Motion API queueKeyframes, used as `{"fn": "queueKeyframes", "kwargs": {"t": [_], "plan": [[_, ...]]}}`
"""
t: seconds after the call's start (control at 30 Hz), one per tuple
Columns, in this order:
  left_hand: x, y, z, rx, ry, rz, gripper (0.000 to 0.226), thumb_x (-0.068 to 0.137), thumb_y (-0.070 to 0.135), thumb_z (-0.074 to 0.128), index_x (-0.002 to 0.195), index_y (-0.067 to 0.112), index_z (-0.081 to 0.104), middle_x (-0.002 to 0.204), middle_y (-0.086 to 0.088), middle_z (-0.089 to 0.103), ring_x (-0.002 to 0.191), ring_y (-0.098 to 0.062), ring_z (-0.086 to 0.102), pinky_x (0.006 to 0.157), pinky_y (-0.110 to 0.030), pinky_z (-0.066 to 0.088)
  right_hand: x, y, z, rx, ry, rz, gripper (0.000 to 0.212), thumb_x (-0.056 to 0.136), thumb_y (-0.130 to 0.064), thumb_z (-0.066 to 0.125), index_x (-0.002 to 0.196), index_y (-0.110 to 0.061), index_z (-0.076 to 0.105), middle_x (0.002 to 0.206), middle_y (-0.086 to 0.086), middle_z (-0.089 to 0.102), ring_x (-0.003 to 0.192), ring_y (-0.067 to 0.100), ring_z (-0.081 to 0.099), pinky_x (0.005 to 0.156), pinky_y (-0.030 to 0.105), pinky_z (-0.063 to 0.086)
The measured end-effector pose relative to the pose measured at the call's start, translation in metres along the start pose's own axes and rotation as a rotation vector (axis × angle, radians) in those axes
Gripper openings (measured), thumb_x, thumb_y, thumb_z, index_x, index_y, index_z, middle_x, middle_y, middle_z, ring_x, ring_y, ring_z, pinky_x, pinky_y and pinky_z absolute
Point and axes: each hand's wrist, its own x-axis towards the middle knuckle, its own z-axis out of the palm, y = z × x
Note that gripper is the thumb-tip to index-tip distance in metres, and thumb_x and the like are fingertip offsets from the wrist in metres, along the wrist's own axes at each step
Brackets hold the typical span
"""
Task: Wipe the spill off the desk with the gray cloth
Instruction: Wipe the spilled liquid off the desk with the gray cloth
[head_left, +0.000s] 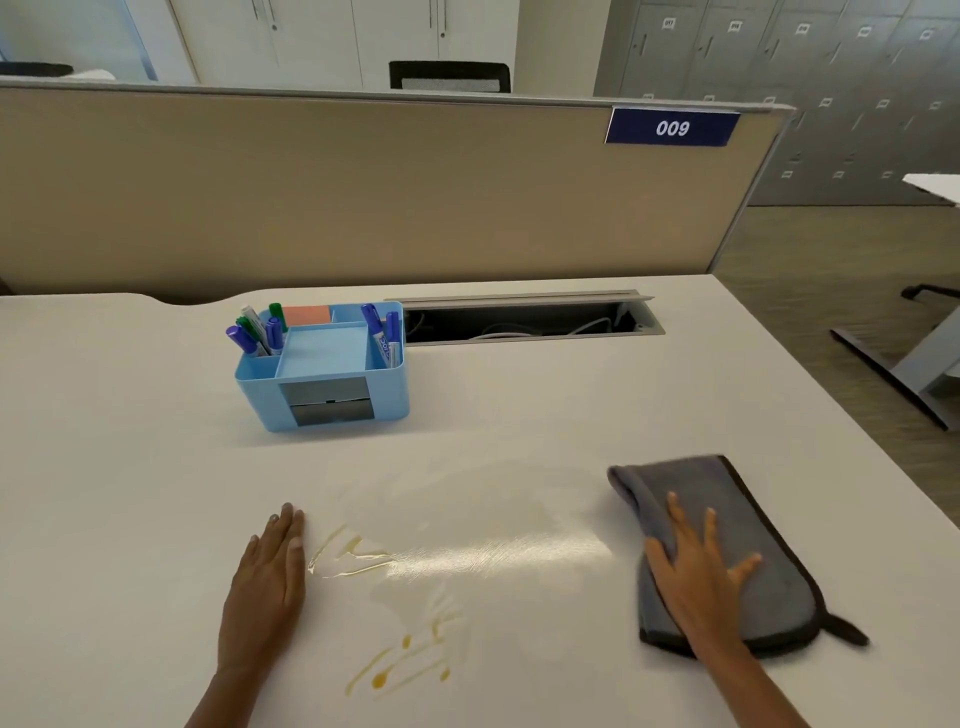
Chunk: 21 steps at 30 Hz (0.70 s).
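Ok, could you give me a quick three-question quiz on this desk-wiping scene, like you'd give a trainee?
1. True or false: the right hand lies flat on the gray cloth.
2. Where does the left hand rest? A) on the cloth B) flat on the desk, beside the yellowish spill C) in the air, touching nothing
3. Fill in: the blue organizer holds ___ with blue and green caps.

Key: 1 true; 2 B; 3 markers.
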Motion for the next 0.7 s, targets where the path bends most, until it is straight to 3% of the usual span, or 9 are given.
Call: {"fn": "queueKeyframes", "kwargs": {"t": [0.07, 0.13, 0.2, 0.27, 0.37, 0.5, 0.57, 0.63, 0.7], "plan": [[0.001, -0.002, 0.001, 0.008, 0.000, 0.003, 0.077, 0.080, 0.048, 0.002, 0.141, 0.012, 0.033, 0.152, -0.003, 0.029, 0.143, -0.017, 0.025, 0.117, -0.029, 0.010, -0.030, 0.004, 0.012, 0.052, 0.088, -0.024, 0.057, 0.091, -0.030, 0.047, 0.138, -0.039, 0.016, 0.149, -0.001, 0.036, 0.141, 0.028, 0.023, 0.100, 0.076, 0.014], [0.001, -0.001, 0.002, 0.014, 0.004, -0.001, 0.070, 0.083, 0.043, 0.006, 0.141, 0.012, 0.033, 0.152, -0.004, 0.029, 0.143, -0.018, 0.025, 0.117, -0.030, 0.011, -0.058, -0.012, 0.027, 0.066, 0.115, -0.161, 0.065, 0.073, -0.038, 0.044, 0.135, -0.048, 0.023, 0.147, -0.020, 0.035, 0.136, 0.027, 0.027, 0.085, 0.081, 0.023], [0.000, -0.001, 0.002, 0.013, 0.004, -0.007, 0.065, 0.085, 0.037, 0.009, 0.141, 0.012, 0.033, 0.152, -0.004, 0.029, 0.143, -0.018, 0.025, 0.117, -0.031, 0.011, -0.079, -0.040, 0.048, -0.007, 0.070, -0.274, 0.069, 0.061, -0.045, 0.037, 0.129, -0.046, 0.024, 0.152, -0.031, 0.004, 0.144, 0.017, 0.001, 0.093, 0.076, 0.019], [0.000, 0.000, 0.001, 0.014, 0.000, -0.005, 0.066, 0.084, 0.038, 0.008, 0.140, 0.012, 0.033, 0.152, -0.005, 0.029, 0.143, -0.019, 0.025, 0.117, -0.032, 0.012, -0.089, -0.075, 0.064, -0.044, 0.053, -0.392, 0.067, 0.060, -0.048, 0.039, 0.127, -0.039, 0.038, 0.151, -0.021, 0.020, 0.145, 0.016, -0.008, 0.104, 0.063, 0.003], [0.001, 0.002, 0.000, 0.004, 0.001, -0.003, 0.064, 0.085, 0.035, 0.010, 0.140, 0.010, 0.034, 0.152, -0.007, 0.030, 0.142, -0.021, 0.026, 0.116, -0.032, 0.012, -0.078, -0.116, 0.065, -0.106, 0.038, -0.510, 0.055, 0.065, -0.048, 0.041, 0.115, -0.034, 0.057, 0.126, -0.013, 0.062, 0.129, 0.030, 0.034, 0.100, 0.064, 0.006], [0.001, 0.002, 0.000, -0.001, 0.008, -0.009, 0.068, 0.084, 0.038, 0.009, 0.139, 0.008, 0.034, 0.151, -0.008, 0.032, 0.141, -0.021, 0.027, 0.116, -0.032, 0.013, -0.018, -0.098, 0.048, -0.107, -0.019, -0.301, 0.053, 0.065, -0.045, 0.037, 0.105, -0.030, 0.069, 0.114, -0.008, 0.070, 0.106, 0.032, 0.065, 0.078, 0.077, 0.036], [0.002, 0.000, 0.000, 0.005, 0.001, -0.005, 0.079, 0.078, 0.048, 0.003, 0.139, 0.009, 0.035, 0.151, -0.007, 0.032, 0.141, -0.021, 0.028, 0.117, -0.034, 0.014, 0.008, -0.066, 0.035, -0.093, 0.004, -0.169, 0.049, 0.073, -0.040, 0.043, 0.115, -0.026, 0.065, 0.126, 0.001, 0.064, 0.116, 0.036, 0.057, 0.079, 0.081, 0.029], [0.003, 0.000, 0.001, 0.009, -0.003, 0.000, 0.084, 0.075, 0.051, 0.001, 0.138, 0.009, 0.036, 0.151, -0.007, 0.032, 0.141, -0.022, 0.029, 0.116, -0.034, 0.015, 0.029, -0.036, 0.019, -0.042, 0.018, 0.004, 0.047, 0.088, -0.036, 0.047, 0.135, -0.028, 0.044, 0.148, 0.001, 0.039, 0.138, 0.034, 0.030, 0.096, 0.079, 0.016], [0.004, 0.000, 0.001, 0.021, -0.002, 0.000, 0.085, 0.075, 0.052, 0.000, 0.138, 0.009, 0.036, 0.151, -0.007, 0.032, 0.141, -0.022, 0.029, 0.116, -0.034, 0.015, 0.049, -0.017, 0.006, 0.013, 0.007, 0.108, 0.054, 0.094, -0.039, 0.042, 0.144, -0.027, 0.025, 0.156, 0.001, 0.018, 0.144, 0.031, 0.008, 0.104, 0.074, 0.006]]}}
